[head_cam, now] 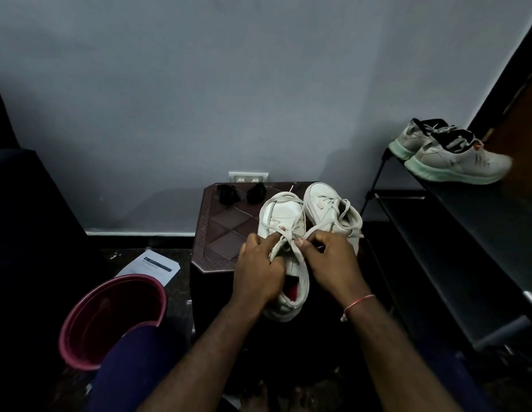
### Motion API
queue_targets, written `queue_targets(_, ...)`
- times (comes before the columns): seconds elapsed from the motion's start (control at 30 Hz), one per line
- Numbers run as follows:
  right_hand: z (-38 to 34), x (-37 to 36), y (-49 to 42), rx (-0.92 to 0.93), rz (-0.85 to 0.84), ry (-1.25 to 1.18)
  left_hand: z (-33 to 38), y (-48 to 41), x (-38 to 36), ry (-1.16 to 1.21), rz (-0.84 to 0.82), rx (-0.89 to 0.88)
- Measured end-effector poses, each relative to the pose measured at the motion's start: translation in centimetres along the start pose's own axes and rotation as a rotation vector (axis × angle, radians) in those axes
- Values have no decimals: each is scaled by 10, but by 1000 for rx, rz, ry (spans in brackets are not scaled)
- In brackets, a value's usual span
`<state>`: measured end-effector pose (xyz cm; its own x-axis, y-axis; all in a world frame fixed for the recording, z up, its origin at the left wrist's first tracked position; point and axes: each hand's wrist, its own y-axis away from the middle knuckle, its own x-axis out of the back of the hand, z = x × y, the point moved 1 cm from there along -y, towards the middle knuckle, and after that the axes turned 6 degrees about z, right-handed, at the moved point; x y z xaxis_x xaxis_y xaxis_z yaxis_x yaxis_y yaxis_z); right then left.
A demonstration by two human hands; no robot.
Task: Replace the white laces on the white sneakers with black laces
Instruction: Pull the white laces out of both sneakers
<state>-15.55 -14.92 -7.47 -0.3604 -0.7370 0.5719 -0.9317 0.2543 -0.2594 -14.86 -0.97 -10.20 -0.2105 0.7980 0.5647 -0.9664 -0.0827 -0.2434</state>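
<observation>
Shoe rack (482, 233) right of counter (226, 230); red bucket (80, 337) left of counter; neither in way; near sneaker (284, 215) at counter front, other sneaker (321, 197) at counter right; left hand (259, 272), right hand (333, 257) both on near sneaker, fingers curled, pinching white lace (297, 252); step looks like pulling white lace out; next: tug loose hole by hole; black laces (227, 194) wait at counter back.

Two sneakers (306, 221) on stool (223, 230), lace bundles (241, 193) behind, bucket (110, 322) left, rack (455, 233) right
</observation>
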Motion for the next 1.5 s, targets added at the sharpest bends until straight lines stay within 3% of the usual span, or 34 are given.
queue_targets(0.13, -14, 11, -13, 6, -43, -24, 0, 1, 1, 11, -1, 3)
queue_targets(0.27, -38, 34, -27, -120, 203, -622, 1, 0, 0, 7, -4, 3)
queue_targets(0.33, -41, 35, -26, -177, 216, -742, 1, 0, 0, 7, 5, 6)
queue_targets(0.47, -18, 12, -7, -168, -79, -315, -1, -1, -1, 10, 10, 10)
queue_targets(0.6, -12, 5, -2, 19, -27, -2, -1, 0, 0, 8, 5, -2)
queue_targets(0.7, -28, 17, -15, -74, 6, -352, -2, -1, 0, 1, -7, -3)
queue_targets(0.77, -41, 33, -26, -106, 149, -666, -2, -2, 0, 2, -10, -4)
queue_targets(0.83, -46, 43, -31, -115, 217, -792, -1, -2, 0, 4, 0, 6)
queue_targets(0.9, -41, 37, -29, -165, 118, -711, -1, -3, -1, 13, 8, 19)
queue_targets(1.0, -16, 15, -13, -210, -109, -343, -2, -4, -2, 9, 18, 13)
queue_targets(1.17, -4, 2, -8, -68, -45, -37, -3, -3, -2, 21, 20, 6)
queue_targets(1.27, -21, 13, -17, -103, -18, -301, -3, -3, -2, 36, 21, 17)
queue_targets(1.4, -43, 36, -33, -157, 191, -806, -1, -3, -1, 29, 21, 4)
queue_targets(1.5, -39, 29, -28, -209, 100, -779, -2, -3, -2, 25, 25, -1)
